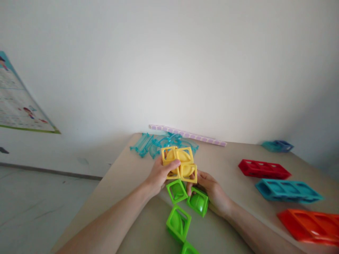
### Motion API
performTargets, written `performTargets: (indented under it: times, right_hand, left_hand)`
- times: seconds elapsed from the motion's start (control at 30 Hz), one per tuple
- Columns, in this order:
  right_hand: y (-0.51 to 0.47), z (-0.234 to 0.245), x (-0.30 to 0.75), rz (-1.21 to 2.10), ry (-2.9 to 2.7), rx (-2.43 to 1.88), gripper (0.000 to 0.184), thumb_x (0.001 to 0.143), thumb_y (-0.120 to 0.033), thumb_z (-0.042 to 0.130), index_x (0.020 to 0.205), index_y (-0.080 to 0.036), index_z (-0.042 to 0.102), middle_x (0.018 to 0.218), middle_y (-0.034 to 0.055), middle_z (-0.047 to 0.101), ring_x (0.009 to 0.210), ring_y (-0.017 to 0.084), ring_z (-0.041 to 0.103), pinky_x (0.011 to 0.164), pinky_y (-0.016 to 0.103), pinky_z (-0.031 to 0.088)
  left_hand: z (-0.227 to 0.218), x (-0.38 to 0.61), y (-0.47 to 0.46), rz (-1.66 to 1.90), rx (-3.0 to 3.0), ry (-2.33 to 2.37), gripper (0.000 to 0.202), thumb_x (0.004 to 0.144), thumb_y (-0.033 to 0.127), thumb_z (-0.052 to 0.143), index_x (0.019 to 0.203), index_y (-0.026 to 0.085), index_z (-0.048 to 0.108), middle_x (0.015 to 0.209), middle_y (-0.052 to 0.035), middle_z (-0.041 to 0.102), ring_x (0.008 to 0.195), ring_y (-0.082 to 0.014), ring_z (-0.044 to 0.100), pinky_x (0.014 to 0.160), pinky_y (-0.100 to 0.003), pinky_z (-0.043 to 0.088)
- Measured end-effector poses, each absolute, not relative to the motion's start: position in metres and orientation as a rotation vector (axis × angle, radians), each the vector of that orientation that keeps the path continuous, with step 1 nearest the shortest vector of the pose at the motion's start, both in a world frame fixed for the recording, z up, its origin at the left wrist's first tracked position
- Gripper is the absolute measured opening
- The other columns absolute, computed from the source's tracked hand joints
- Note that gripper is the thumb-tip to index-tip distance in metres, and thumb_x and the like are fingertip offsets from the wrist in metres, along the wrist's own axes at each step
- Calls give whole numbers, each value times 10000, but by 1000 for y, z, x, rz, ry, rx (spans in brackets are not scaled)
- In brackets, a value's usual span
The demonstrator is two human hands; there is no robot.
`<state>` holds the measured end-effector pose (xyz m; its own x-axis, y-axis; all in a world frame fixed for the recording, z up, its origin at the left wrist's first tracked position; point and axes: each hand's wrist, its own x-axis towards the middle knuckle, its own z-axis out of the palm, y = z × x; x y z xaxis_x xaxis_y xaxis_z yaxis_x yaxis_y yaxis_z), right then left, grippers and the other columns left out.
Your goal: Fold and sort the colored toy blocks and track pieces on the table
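Several yellow hollow cube blocks, joined into a two-by-two square, are held up over the table. My left hand grips them from the left, its thumb across the front of the square. At the lower right corner, the fingers of my right hand are closed on the yellow blocks, partly hidden behind them. Just below are a green cube block and a second green cube beside my right hand; whether that hand touches it I cannot tell. Another green cube lies nearer to me, with one more cut off below.
Translucent blue plastic pieces lie at the back left, near a lilac patterned strip along the wall. On the right are red, teal and orange block rows, with blue blocks in the far corner.
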<state>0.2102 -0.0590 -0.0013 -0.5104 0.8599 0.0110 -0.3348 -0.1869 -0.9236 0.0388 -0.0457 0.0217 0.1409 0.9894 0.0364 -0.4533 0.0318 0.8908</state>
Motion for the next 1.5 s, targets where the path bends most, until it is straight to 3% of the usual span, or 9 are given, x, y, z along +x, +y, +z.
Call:
performTargets:
  times: [0.2,0.5,0.67,0.83,0.93,1.03,1.37,1.5]
  right_hand:
    - [-60,1,210,1838,-1241,-684,402,872,-509,543,735,-144,640,593,44,644,514,120,502,508,221,359]
    - [-61,4,208,1792,-1184,-697,407,907,-480,520,685,-152,614,686,41,647,603,128,550,568,226,402]
    - [-62,7,208,1684,-1187,-792,302,900,-475,544,961,-189,617,718,2,612,578,117,528,531,218,406]
    - [-61,5,214,1600,-1407,-778,426,816,-466,666,1139,-201,584,746,0,603,578,124,523,581,252,433]
    - [-61,7,216,1585,-1527,-807,532,771,-427,724,1220,-204,547,771,6,610,589,129,515,535,240,398]
    - [-61,9,216,1504,-1611,-881,543,749,-392,753,1214,-193,555,792,4,607,601,118,484,510,222,367]
    - [-61,7,212,1338,-1744,-840,436,772,-285,741,1167,-205,575,846,3,612,707,129,514,621,238,421]
    - [-62,5,210,1341,-1747,-857,375,812,-279,692,1155,-194,568,961,32,621,723,127,526,646,253,439]
  left_hand:
    - [21,37,-45,1253,905,770,342,668,329,770,923,138,648,798,-71,734,655,-203,694,653,-320,565]
    - [25,35,-45,1168,1084,615,394,625,284,816,956,154,648,855,-75,738,718,-218,703,654,-322,573]
    - [24,34,-43,1301,1003,695,398,624,272,819,963,148,651,895,-71,735,744,-210,701,712,-339,575]
    - [21,34,-42,1407,934,726,442,612,271,826,995,169,629,908,-54,732,768,-209,697,723,-344,568]
    - [22,36,-44,1397,923,713,423,633,268,816,997,167,625,914,-57,730,775,-210,697,731,-349,568]
    - [23,38,-45,1399,920,719,405,631,261,816,979,164,631,884,-49,733,742,-209,700,719,-349,572]
    - [22,41,-46,1487,915,709,361,654,232,800,969,158,639,900,-54,743,765,-213,706,721,-342,579]
    - [25,42,-46,1544,860,704,383,655,234,797,986,149,623,885,-50,741,768,-215,709,734,-342,574]
